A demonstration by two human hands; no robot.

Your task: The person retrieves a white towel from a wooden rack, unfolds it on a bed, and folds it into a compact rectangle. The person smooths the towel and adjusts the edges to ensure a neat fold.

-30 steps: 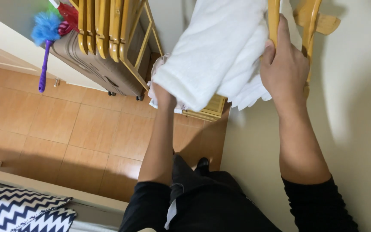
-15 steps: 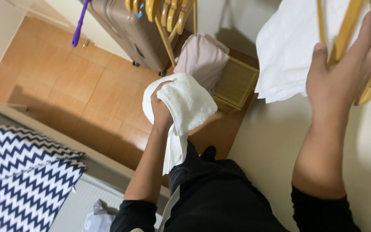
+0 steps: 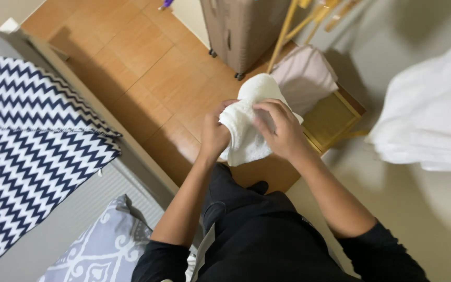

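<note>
Two hands hold one small white towel (image 3: 249, 130) up in the air, in front of the person's body and above the tiled floor (image 3: 131, 68). The left hand (image 3: 215, 133) has its grip clenched on the left side of the towel, with the cloth bunched inside the fingers. The right hand (image 3: 280, 130) lies over the front of the towel, its fingers curled and pinching the cloth. Holding it from both sides likely keeps the soft towel from sagging or slipping down.

Just behind the towel a pale pink cloth (image 3: 306, 75) lies draped over a low wooden frame (image 3: 335, 117), next to a wooden rack leg (image 3: 283, 34). A brown suitcase (image 3: 241, 28) stands upright on the floor past them, on its little wheels. A bigger white cloth (image 3: 429, 120) hangs at the right, well apart from the hands, in front of the plain wall (image 3: 424, 224).

To the left is a bed with a blue and white zigzag blanket (image 3: 27, 151). A grey pillow (image 3: 105, 245) with white swirls rests near the bed's bottom edge, close to the person's left arm. The person wears dark clothes with long sleeves pushed up.
</note>
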